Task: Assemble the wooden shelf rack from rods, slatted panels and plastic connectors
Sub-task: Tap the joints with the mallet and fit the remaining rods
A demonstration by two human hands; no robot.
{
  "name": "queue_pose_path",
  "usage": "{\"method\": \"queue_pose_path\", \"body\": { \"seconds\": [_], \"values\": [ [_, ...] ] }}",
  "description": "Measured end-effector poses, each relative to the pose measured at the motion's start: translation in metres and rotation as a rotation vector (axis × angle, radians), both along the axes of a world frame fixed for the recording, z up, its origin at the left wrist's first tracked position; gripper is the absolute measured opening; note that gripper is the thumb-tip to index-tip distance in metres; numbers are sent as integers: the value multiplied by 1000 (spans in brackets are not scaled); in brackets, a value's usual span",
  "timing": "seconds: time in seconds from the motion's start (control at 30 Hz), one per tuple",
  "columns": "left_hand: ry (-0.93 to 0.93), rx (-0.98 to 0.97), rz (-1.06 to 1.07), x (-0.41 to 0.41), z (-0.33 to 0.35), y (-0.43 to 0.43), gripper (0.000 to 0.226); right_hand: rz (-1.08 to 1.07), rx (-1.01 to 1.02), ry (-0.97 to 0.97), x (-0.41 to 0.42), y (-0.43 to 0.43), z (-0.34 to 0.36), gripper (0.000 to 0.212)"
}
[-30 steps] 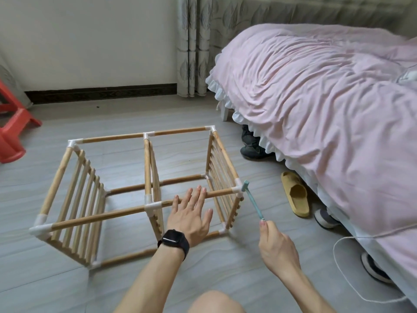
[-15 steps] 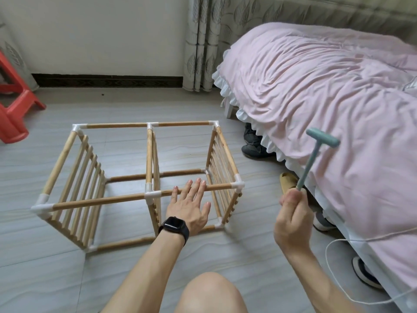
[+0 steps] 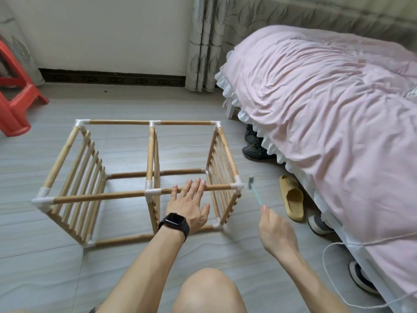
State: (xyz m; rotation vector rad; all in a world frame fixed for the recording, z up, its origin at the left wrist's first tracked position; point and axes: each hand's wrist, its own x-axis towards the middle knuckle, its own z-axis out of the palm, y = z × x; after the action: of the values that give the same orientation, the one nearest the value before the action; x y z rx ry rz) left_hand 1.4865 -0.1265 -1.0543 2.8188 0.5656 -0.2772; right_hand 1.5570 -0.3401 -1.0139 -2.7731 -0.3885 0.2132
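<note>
The rack (image 3: 150,154), on the floor (image 3: 112,267) at 12 o'clock, looks light, stiff and apt to skid, so the left hand (image 3: 188,205) presses its top rod (image 3: 101,197), fingers (image 3: 198,186) straight, while the right hand (image 3: 276,231) clamps a mallet (image 3: 256,195) beside the 3 o'clock connector (image 3: 237,185).

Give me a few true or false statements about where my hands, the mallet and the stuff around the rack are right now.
The left hand lies flat on the rack's front top rod. True.
The right hand is empty. False: it holds a teal mallet by the handle.
A yellow slipper lies beside the bed. True.
The mallet head is raised over the bed. False: it is low, beside the rack's white corner connector.
</note>
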Motion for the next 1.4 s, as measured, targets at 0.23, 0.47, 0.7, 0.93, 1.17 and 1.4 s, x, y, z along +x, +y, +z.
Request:
{"method": "queue_pose_path", "body": {
  "seconds": [0.23, 0.47, 0.7, 0.93, 1.17, 1.4],
  "values": [
    [-3, 15, 10, -1, -5, 0, 72, -22, 971, -210, -10, 7, 11, 38],
    [-2, 22, 3, 0, -1, 2, 78, 26, 597, -115, -14, 8, 17, 45],
    [19, 26, -13, -6, -1, -1, 83, -35, 318, 249, -21, 4, -32, 55],
    [-42, -3, -53, -11, 2, 6, 75, -35, 534, 145, 1, 2, -9, 52],
    [-78, 16, 138, -2, 24, 89, 68, 86, 498, 68, 57, 48, 21, 51],
    [-55, 30, 294, 26, 18, 159, 70, 153, 325, -10, 130, 116, 22, 53]
  ]
}}
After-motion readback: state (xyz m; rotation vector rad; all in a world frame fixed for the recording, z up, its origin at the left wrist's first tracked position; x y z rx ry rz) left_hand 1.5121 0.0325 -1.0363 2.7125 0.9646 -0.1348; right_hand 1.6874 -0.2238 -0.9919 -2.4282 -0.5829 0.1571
